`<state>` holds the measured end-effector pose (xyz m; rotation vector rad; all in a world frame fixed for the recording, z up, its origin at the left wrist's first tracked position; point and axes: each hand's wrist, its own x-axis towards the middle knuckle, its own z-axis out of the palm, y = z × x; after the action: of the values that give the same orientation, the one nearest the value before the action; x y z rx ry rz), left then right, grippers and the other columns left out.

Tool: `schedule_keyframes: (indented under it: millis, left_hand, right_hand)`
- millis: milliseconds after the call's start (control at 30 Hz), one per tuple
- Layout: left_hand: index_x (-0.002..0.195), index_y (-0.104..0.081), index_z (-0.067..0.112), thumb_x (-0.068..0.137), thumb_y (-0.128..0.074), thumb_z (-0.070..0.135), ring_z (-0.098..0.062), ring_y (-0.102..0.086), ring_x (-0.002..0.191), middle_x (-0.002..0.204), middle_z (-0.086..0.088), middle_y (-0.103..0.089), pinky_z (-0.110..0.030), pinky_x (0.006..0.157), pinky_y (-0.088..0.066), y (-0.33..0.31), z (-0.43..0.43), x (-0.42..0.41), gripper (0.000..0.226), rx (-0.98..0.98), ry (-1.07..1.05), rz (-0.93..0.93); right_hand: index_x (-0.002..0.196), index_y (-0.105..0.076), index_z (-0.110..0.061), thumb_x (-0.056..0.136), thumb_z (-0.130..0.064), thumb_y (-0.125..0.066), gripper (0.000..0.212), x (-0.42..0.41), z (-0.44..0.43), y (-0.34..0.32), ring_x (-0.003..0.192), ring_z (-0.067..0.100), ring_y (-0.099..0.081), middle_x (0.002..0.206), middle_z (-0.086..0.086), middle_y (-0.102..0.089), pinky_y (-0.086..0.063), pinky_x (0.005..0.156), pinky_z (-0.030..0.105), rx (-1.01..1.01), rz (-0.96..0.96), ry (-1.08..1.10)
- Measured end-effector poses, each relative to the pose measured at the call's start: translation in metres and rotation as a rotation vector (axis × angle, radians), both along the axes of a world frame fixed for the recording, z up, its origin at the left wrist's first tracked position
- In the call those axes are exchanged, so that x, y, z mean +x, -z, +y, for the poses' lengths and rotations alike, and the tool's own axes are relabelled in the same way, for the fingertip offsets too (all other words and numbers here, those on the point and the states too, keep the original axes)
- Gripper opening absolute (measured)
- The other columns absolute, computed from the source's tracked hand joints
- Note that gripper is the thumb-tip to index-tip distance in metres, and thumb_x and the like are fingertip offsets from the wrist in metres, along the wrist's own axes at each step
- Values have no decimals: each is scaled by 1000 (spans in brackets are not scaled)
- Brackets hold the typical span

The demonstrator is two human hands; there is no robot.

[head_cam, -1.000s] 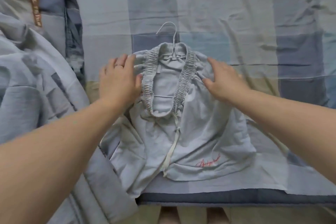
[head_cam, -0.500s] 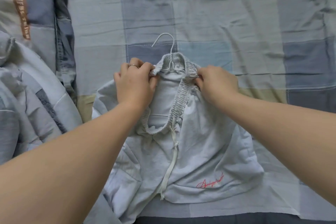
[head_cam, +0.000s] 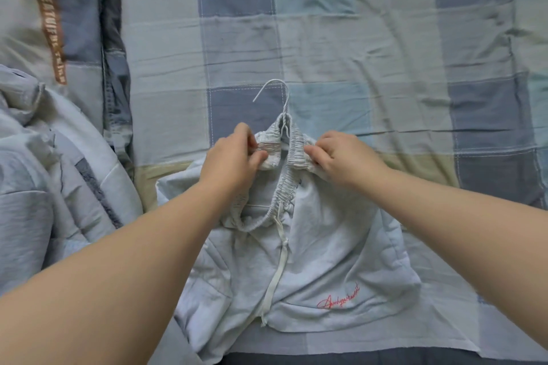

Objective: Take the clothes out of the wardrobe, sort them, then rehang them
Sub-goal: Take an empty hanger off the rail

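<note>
One pair of pale shorts [head_cam: 296, 261] is lying under both wrists on the checked sheet [head_cam: 385, 38]. Left hand [head_cam: 234, 157] and right hand [head_cam: 347, 160] are each pinching its waistband. One white hanger [head_cam: 277, 92] is sticking out just beyond the fingertips.

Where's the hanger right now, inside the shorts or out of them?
Inside. Only its hook sticks out above the waistband of the shorts, which the left hand and right hand pinch.

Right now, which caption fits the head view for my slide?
Left hand and right hand pinch the elastic waistband of pale shorts on a white hanger, atop a checked sheet.
</note>
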<state>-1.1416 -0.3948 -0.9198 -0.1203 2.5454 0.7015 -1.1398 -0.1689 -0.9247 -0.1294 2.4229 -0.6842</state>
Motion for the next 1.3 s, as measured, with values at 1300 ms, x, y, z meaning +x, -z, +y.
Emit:
schedule_keyframes:
  millis: [1300]
  left_hand:
    - [111,-74,32,85,-76,29,-12,-59,88,86,18,-60,-31,80,-48,-696,254,103,26,684,1052,571]
  right_hand:
    - [98,-68,-20,94,-19,-62,7,304,153,-697,86,8,-66,91,-12,-70,-51,78,22,21,1068,1133]
